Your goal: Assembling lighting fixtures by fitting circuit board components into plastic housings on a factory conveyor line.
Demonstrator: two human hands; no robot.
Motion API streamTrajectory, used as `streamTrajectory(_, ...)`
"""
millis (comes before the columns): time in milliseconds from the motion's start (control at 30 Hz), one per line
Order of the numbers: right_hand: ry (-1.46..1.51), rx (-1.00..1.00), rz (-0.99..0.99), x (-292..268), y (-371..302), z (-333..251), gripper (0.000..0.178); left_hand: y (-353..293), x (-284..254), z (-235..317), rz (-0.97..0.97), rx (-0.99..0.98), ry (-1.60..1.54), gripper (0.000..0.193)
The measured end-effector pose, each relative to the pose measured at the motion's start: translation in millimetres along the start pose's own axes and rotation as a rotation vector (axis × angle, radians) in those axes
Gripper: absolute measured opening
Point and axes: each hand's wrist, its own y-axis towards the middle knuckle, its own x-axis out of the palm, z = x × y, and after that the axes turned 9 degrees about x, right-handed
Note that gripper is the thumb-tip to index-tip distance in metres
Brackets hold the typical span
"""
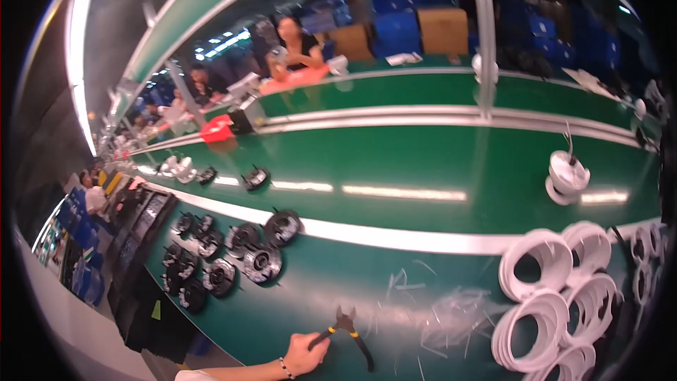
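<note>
Cutters (pixel 345 323) w/ dark handles & yellow bands are low in view, over the near green bench (pixel 338 268), nose pointing away from wearer, blades parted. L hand (pixel 307 354), beaded band at wrist, is curled round the L handle only; R handle is free, so handles are spread, nothing seen b/w the blades. Whether tool touches bench or hangs just above: can't tell. R hand out of view. Step in hand, my guess: taking the tool up or putting it down; can't say which. Next move, if a cut, prob. calls for both handles in one palm & a part brought to the blades; if not, just letting go on a bare spot. Around: thin clear scraps (pixel 451 317) strewn R of tool, b/w it & stacked white rings (pixel 557 257) far R; they'd clutter anything set there. Black round parts (pixel 262 264) cluster up & L of hand, some w/ small prongs, so reaching that way could snag. Beyond, a pale rail (pixel 395 238) splits bench from green belt (pixel 395 162), which carries a white housing (pixel 568 175) w/ wires on top, R, & a few more black parts, L. Co-worker (pixel 303 53) across, blurred, well apart from tool.
</note>
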Motion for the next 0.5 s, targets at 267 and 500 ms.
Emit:
streamTrajectory(267,-0.038,0.787,-0.262,-9,-645,-69,0.081,-3,-31,-24,0.024,0.081,-0.140,0.029)
streamTrajectory(500,-0.223,1.234,0.697,-137,-499,-437,0.042,-3,-7,-26,-0.146,0.145,-0.405,0.028)
